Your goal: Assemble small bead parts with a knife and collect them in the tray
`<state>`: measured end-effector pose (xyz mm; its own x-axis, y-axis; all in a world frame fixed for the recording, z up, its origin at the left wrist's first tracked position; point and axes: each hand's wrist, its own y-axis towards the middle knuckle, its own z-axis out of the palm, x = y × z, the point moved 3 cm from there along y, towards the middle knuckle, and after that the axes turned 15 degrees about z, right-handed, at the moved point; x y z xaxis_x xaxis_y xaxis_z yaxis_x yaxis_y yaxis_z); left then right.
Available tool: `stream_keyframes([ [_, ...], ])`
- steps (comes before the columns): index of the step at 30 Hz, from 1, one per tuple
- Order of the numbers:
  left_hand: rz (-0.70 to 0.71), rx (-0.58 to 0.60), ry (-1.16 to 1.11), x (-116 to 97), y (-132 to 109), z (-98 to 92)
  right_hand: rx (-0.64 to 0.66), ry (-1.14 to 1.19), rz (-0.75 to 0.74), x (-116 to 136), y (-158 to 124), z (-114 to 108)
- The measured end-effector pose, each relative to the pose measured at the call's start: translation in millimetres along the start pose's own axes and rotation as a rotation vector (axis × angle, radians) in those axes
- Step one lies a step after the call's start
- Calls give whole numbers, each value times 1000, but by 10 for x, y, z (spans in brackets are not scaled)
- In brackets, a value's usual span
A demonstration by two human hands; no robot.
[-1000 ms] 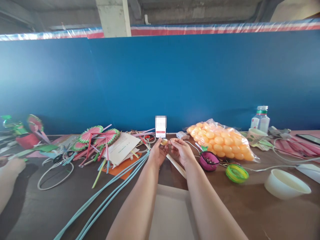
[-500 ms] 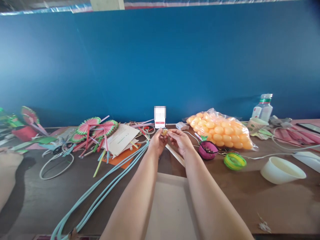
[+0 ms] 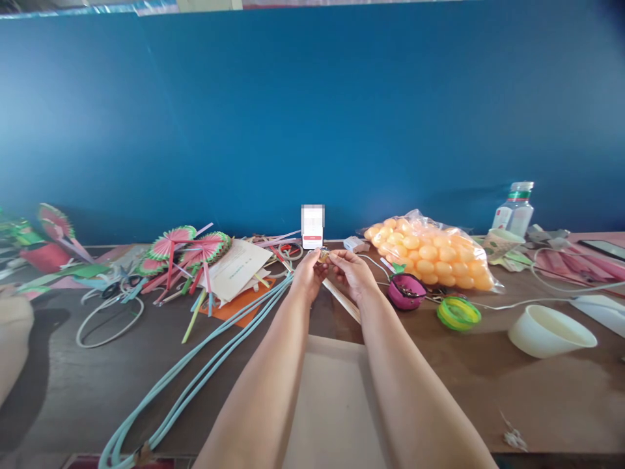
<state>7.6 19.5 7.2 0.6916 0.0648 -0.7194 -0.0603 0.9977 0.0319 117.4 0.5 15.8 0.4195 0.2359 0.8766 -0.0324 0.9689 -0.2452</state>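
1. Change in view: compared with one second earlier, the outlook tilts lower; the ceiling and most of the pillar drop out above the blue panel (image 3: 312,104). At far left, a co-worker's hand (image 3: 12,316) sits closer to the frame edge.
2. Grasp: the left hand (image 3: 308,273) and right hand (image 3: 352,270) stay together, fingertips pinched almost closed on a small golden piece (image 3: 323,255), glossy, its outline partly hidden. It is held above the counter (image 3: 488,384), just below the lit phone (image 3: 312,236) in view.
3. Right: clear plastic bag (image 3: 434,260) of smooth orange balls; purple round container (image 3: 407,299); translucent green-yellow ring (image 3: 458,315); pale, flared bowl (image 3: 530,335).
4. Left: pleated pink-and-green fans (image 3: 173,242); pale-blue flexible cords (image 3: 282,288), looped.
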Motion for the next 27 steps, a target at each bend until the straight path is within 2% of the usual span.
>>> stream_keyframes([
  [11, 52, 28, 17, 4, 10, 3, 17, -8, -8, -1, 10, 14],
  [27, 34, 29, -22, 0, 6, 12, 62, 18, -10, -10, 42, 16],
])
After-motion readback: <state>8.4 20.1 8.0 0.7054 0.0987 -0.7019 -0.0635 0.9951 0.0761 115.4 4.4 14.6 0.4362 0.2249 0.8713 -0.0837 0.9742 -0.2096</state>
